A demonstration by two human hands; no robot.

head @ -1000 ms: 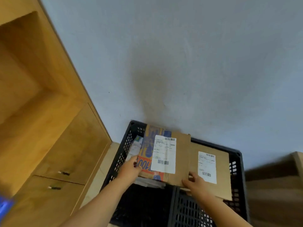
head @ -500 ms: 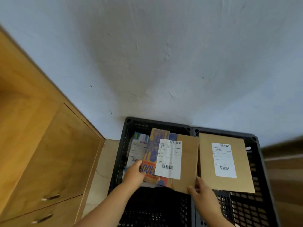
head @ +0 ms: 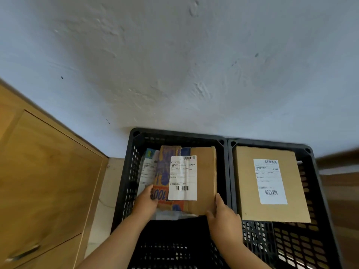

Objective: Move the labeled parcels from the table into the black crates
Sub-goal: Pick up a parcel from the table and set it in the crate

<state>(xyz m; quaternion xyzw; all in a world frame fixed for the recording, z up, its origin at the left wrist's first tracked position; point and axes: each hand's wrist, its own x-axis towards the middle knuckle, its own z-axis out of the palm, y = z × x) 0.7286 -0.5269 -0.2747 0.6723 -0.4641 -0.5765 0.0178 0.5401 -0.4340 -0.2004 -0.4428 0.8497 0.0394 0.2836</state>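
The printed parcel (head: 186, 179) sits low in the left crate (head: 124, 191), atop other parcels; our left hand (head: 144, 200) and right hand (head: 223, 216) pinch its near corners, fingers curled; we judge it best to lower it flat, then let go together.

Both hands held a printed cardboard parcel (head: 204, 177) inside the left black crate (head: 124, 183): left hand (head: 144, 202) at its near-left corner, right hand (head: 223, 216) gripping its near-right corner.
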